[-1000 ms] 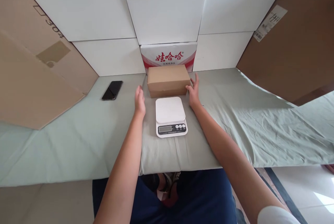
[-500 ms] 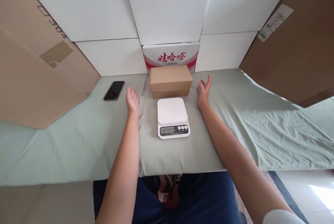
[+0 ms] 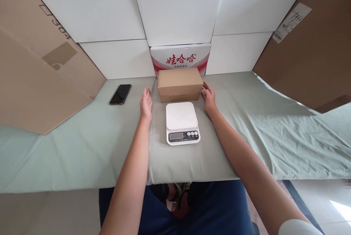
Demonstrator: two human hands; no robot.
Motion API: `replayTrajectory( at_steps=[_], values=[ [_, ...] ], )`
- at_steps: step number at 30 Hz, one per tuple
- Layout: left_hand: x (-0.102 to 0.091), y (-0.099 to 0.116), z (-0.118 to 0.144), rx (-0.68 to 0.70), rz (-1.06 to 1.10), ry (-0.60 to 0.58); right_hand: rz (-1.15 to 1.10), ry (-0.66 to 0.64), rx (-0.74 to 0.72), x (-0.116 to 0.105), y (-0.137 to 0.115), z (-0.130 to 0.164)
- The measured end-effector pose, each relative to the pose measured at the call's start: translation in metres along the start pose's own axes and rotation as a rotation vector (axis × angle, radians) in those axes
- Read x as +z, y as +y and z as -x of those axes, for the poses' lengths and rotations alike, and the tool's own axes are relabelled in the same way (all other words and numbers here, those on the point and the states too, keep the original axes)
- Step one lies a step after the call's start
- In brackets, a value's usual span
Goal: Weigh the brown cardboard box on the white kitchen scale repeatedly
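A small brown cardboard box [image 3: 179,83] lies on the green cloth [image 3: 246,132] that covers the table, just behind a white digital kitchen scale [image 3: 182,122] with nothing on its platform. My left hand [image 3: 146,104] hovers open a little to the left of the box, palm facing it, not touching. My right hand [image 3: 208,97] is open at the box's right end, fingertips at or almost on its side. Neither hand holds anything.
A black phone [image 3: 120,94] lies on the cloth at the left. White boxes [image 3: 175,8] and a red-and-white printed carton [image 3: 181,58] form the back wall. Large brown cardboard sheets [image 3: 35,70] lean in at the left, and more brown cardboard [image 3: 309,52] at the right.
Both hands first spread outward away from the box, then came back in toward its two ends. The box and the scale have not moved.
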State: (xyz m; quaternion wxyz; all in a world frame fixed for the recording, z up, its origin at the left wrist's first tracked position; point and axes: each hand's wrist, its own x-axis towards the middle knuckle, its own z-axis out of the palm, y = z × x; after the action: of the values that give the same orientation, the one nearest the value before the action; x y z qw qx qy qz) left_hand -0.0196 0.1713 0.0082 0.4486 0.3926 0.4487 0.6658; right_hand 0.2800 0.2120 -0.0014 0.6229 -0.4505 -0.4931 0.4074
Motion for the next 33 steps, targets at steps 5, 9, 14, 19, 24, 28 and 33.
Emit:
replayTrajectory(
  at_steps=[5, 9, 14, 19, 24, 28, 33],
  values=[
    [0.011, -0.006, 0.004, -0.052, -0.002, -0.094, -0.010, -0.143, -0.092, 0.016, -0.016, 0.014],
    [0.017, -0.011, 0.007, -0.055, -0.029, -0.166, 0.077, -0.133, -0.081, 0.022, -0.023, 0.021],
    [0.017, -0.008, 0.011, 0.002, -0.045, -0.193, 0.208, -0.106, -0.156, 0.028, -0.026, 0.027],
    [0.019, 0.018, 0.043, 0.163, -0.076, -0.187, 0.246, -0.128, -0.363, 0.024, -0.044, 0.042],
    [0.002, 0.032, 0.111, 0.270, -0.158, -0.212, 0.258, -0.198, -0.405, -0.003, -0.055, 0.093],
    [-0.024, 0.020, 0.159, 0.224, -0.211, -0.221, 0.236, -0.195, -0.350, -0.019, -0.051, 0.136],
    [-0.035, 0.014, 0.174, 0.168, -0.198, -0.222, 0.260, -0.197, -0.321, -0.017, -0.055, 0.150]
  ],
)
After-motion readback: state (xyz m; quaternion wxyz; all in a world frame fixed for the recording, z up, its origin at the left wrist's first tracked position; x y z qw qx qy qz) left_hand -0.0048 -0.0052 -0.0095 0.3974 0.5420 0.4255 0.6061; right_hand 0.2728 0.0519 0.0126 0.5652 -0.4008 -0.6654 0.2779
